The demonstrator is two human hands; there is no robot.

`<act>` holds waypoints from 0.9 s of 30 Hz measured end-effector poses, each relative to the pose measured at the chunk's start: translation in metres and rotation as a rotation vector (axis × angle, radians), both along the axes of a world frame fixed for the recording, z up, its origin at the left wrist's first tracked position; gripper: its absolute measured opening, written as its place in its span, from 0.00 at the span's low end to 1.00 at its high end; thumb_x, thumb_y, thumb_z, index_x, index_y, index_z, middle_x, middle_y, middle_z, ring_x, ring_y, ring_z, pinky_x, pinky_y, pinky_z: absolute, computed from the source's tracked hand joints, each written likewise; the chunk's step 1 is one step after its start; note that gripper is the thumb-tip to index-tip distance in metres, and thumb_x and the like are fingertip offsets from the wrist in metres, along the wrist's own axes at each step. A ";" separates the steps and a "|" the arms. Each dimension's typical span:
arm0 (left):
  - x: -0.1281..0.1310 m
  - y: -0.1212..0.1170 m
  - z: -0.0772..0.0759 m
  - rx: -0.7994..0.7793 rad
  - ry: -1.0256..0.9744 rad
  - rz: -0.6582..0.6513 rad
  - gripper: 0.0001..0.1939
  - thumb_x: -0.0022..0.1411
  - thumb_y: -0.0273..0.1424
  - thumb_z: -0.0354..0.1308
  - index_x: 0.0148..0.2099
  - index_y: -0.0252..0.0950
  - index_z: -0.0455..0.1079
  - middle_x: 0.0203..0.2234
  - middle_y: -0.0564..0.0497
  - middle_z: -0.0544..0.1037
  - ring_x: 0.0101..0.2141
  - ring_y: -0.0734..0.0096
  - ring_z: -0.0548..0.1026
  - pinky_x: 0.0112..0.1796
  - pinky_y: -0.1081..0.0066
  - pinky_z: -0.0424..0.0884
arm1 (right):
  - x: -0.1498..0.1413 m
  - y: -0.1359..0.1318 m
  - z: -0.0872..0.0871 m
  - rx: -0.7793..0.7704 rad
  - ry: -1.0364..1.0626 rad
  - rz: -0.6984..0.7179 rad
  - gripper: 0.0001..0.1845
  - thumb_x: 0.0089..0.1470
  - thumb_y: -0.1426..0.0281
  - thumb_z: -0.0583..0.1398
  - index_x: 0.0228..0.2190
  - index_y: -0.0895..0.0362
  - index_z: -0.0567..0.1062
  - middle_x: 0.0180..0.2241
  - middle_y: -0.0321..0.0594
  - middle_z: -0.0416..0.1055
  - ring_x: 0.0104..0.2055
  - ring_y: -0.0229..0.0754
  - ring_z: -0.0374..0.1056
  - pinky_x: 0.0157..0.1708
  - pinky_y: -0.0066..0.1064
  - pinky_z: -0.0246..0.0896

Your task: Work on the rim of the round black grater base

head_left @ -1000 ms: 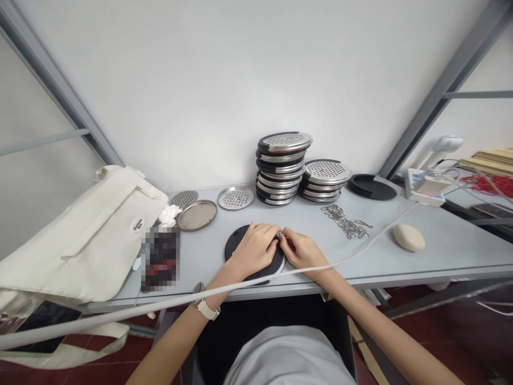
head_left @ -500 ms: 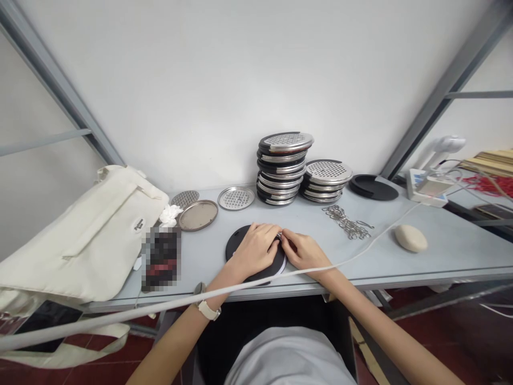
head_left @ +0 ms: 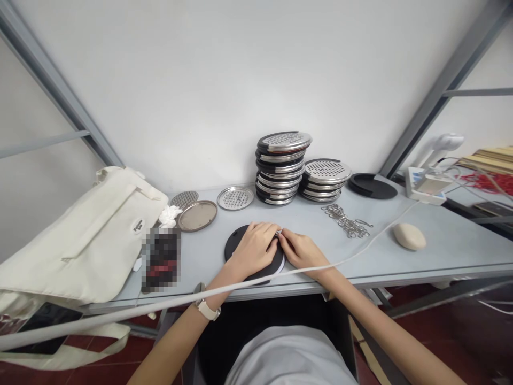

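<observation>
A round black holder (head_left: 236, 243) lies on the desk in front of me, with a pale strip along its right edge. My left hand (head_left: 256, 248) rests across its top, fingers together and curled at the far rim, pressing it down. At the holder's upper right edge my right hand (head_left: 301, 250) is closed in a pinch beside the left fingertips. A small shiny bit shows between the fingertips, too small to name. Both hands cover much of the holder. A heap of small metal clips (head_left: 348, 220) lies to the right.
Two stacks of round graters (head_left: 280, 168) (head_left: 326, 174) stand by the wall. Another black holder (head_left: 379, 188) lies right of them. Loose grater discs (head_left: 235, 198), a shallow metal disc (head_left: 198, 215), a white bag (head_left: 92, 230) and a beige stone-like object (head_left: 409, 236) are around. A white cable (head_left: 160, 307) crosses in front.
The view has shifted very slightly. Both hands stay at the holder's upper right edge, with almost no visible movement.
</observation>
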State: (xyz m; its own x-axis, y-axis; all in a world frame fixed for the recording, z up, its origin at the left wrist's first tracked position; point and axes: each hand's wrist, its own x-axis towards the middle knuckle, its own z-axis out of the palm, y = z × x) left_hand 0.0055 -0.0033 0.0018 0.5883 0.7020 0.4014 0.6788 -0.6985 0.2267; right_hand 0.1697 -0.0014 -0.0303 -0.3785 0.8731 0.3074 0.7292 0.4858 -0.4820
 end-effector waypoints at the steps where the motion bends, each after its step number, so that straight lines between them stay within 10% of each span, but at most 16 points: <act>1: 0.000 0.000 0.000 -0.001 -0.004 0.000 0.12 0.62 0.23 0.46 0.47 0.35 0.63 0.40 0.48 0.72 0.43 0.65 0.69 0.45 0.64 0.60 | 0.000 0.000 0.001 -0.008 0.019 0.002 0.14 0.61 0.65 0.43 0.31 0.55 0.63 0.25 0.38 0.69 0.24 0.37 0.65 0.26 0.27 0.52; 27: 0.001 -0.001 0.002 0.000 -0.003 -0.008 0.09 0.62 0.24 0.46 0.43 0.36 0.64 0.36 0.49 0.73 0.40 0.67 0.70 0.44 0.65 0.59 | 0.001 0.001 -0.002 0.051 0.099 -0.081 0.12 0.59 0.65 0.45 0.27 0.54 0.61 0.20 0.34 0.64 0.20 0.36 0.58 0.23 0.26 0.47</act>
